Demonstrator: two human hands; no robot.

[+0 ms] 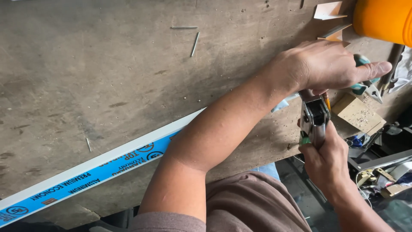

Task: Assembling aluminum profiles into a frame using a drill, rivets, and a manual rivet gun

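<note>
The left hand is pressing flat, fingers extended, over the white profile on the bench, while the right hand is gripping metal snips tightly.

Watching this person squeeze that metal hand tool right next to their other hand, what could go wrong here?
The left hand presses down right above the metal hand tool gripped by the right hand, so fingers could get pinched. The long white profile overhangs the wooden bench and might tip. Loose nails could snag a forearm.
</note>
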